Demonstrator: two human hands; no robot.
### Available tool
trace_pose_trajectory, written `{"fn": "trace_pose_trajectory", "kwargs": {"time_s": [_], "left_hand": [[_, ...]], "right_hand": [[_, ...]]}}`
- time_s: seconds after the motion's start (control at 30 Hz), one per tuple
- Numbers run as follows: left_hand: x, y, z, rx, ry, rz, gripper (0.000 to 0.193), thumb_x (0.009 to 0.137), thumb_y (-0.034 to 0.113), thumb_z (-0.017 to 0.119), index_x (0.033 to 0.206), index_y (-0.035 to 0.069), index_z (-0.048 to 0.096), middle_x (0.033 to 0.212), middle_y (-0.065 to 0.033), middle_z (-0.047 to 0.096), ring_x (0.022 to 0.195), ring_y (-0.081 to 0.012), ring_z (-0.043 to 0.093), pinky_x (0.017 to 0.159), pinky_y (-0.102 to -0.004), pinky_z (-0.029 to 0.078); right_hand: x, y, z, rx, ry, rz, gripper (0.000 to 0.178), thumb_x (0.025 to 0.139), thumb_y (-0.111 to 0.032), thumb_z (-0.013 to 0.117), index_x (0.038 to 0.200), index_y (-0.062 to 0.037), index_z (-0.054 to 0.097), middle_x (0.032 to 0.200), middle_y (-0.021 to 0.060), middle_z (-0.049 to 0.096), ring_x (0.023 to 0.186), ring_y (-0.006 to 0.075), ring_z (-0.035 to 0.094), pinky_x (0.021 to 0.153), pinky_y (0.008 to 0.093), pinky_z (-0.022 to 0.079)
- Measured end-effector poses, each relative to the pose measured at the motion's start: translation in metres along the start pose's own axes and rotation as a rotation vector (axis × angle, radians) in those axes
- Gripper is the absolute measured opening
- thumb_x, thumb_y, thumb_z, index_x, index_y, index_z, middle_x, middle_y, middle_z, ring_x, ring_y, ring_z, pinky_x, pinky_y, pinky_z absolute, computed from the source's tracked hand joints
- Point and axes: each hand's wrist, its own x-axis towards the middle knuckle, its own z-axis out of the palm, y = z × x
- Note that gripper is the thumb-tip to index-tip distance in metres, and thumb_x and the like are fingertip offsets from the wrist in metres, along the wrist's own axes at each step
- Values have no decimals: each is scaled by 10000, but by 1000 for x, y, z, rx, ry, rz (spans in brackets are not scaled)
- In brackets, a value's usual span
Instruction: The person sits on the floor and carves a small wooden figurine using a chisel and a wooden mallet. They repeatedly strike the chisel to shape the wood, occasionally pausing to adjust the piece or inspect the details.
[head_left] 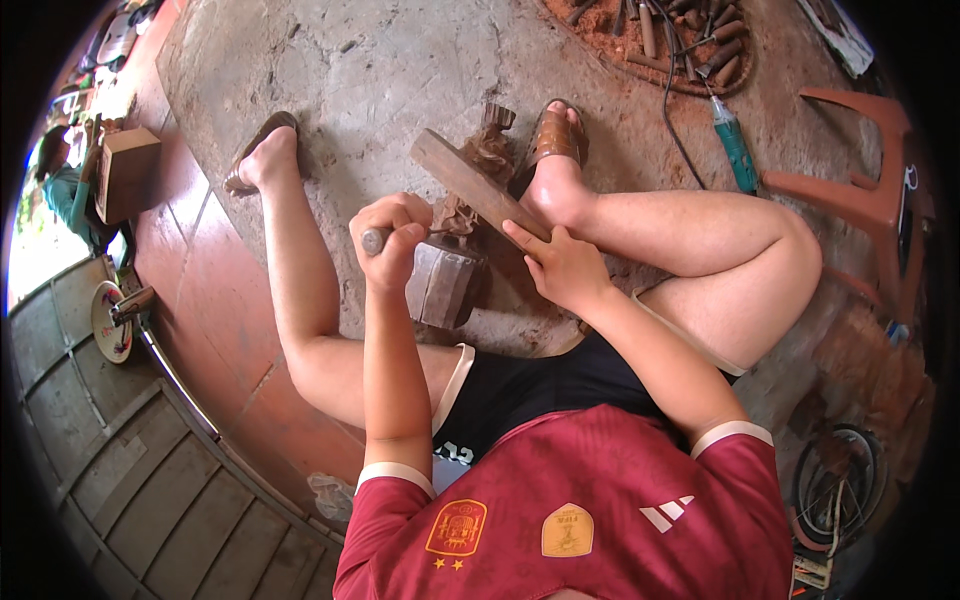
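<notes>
My left hand [388,235] is closed around a chisel with a round wooden handle [375,241]. Its blade points toward a brown carved wooden figure [487,155], though the tip is hard to make out. My right hand [568,268] grips one end of a flat, bar-like wooden mallet [478,184], which slants up to the left over the carving and hides part of it. The carving lies on the ground between my legs. At its near end is a squared, greyish block [441,284], just below my left hand.
Beyond my right foot sit a round tray [615,60] of chisels and reddish shavings and a green corded power tool [733,145]. A brown plastic chair [850,190] stands at right, a bicycle wheel [840,480] below it. Far left, a person [70,195] is near a cardboard box [130,172].
</notes>
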Motion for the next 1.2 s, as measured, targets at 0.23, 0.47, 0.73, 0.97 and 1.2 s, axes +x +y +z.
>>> {"fn": "trace_pose_trajectory", "kwargs": {"time_s": [0.23, 0.47, 0.73, 0.97, 1.2], "left_hand": [[-34, -18, 3, -36, 229, -51, 314, 863, 161, 650, 676, 15, 444, 545, -67, 488, 478, -139, 430, 486, -302, 393], [-55, -44, -3, 72, 242, 1, 248, 830, 73, 605, 683, 17, 413, 528, -79, 499, 454, -133, 453, 466, -291, 423], [-55, -41, 0, 139, 228, 70, 234, 807, 66, 563, 669, 32, 377, 506, -96, 472, 424, -156, 405, 461, -313, 410], [-63, -52, -7, 324, 337, 72, 327, 833, 164, 682, 619, 28, 474, 545, -82, 589, 491, -143, 600, 478, -266, 474], [-71, -55, 8, 403, 461, -135, 371, 937, 98, 619, 612, 34, 451, 540, -60, 536, 491, -128, 510, 476, -274, 399]], "right_hand": [[0, 0, 3, 32, 87, -6, 659, 870, -206, 664, 1461, -387, 437, 771, 171, 553, 605, 374, 623, 555, 465, 536], [0, -2, 0, 51, 101, -19, 653, 837, -142, 655, 1429, -369, 496, 792, 198, 572, 631, 382, 644, 580, 464, 549], [0, 0, 1, 59, 81, -15, 639, 839, -148, 658, 1424, -354, 505, 797, 210, 577, 631, 385, 642, 584, 468, 546], [-2, 3, 9, 40, 184, -54, 634, 818, -176, 703, 1402, -347, 527, 840, 220, 577, 690, 403, 636, 627, 485, 543], [0, 0, 5, 52, 145, -71, 650, 824, -185, 683, 1429, -339, 501, 739, 210, 566, 611, 398, 629, 583, 485, 541]]}}
